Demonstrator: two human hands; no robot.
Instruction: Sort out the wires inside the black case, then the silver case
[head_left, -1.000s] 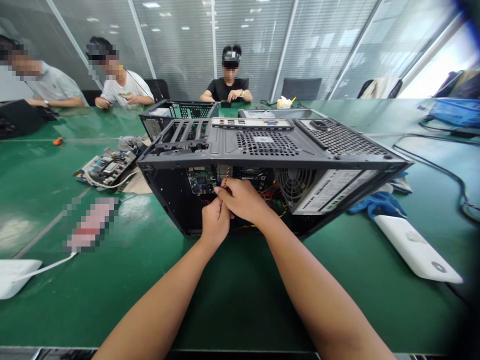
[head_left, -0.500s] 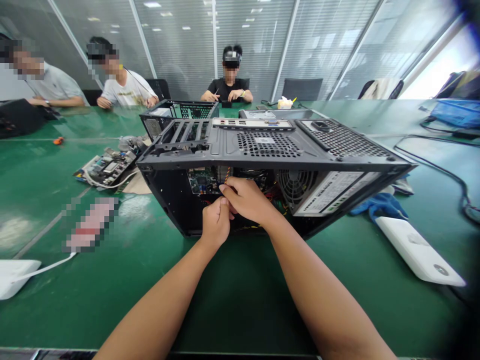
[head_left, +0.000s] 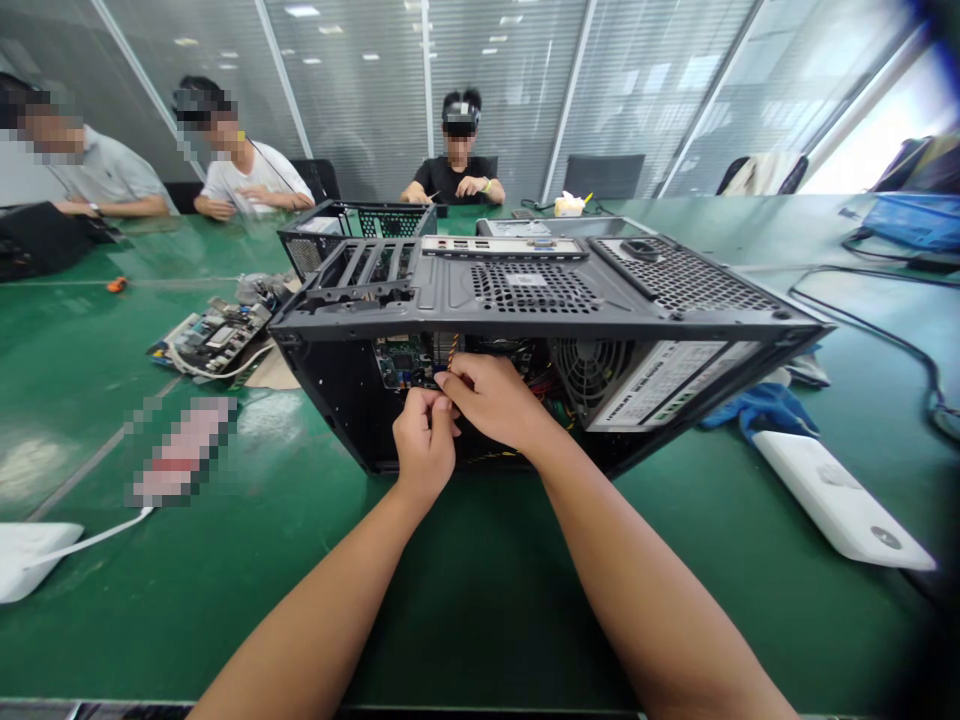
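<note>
A black computer case [head_left: 442,290] lies before me with its open side facing me. In that opening my right hand [head_left: 491,392] is closed, its thumb and finger pinching a twisted orange-and-black cable [head_left: 453,344]. My left hand [head_left: 424,440] is closed too, thumb pressed on the forefinger, touching the right fingertips; what it pinches is hidden. Behind the hands shows part of a green motherboard [head_left: 403,362]. A power supply [head_left: 660,385] with a label and a round fan grille [head_left: 589,368] sits at the right inside the case.
On the green table [head_left: 300,560], a loose circuit board [head_left: 217,335] and a blurred pink object [head_left: 184,450] lie left. A white power bank [head_left: 840,495] and blue gloves [head_left: 772,410] lie right. Another case [head_left: 394,218] stands behind. Three people sit across the table.
My left hand has shifted slightly left and its fingers have turned a little. The right hand keeps its pinch on the cable. One seated person on the left has moved a hand.
</note>
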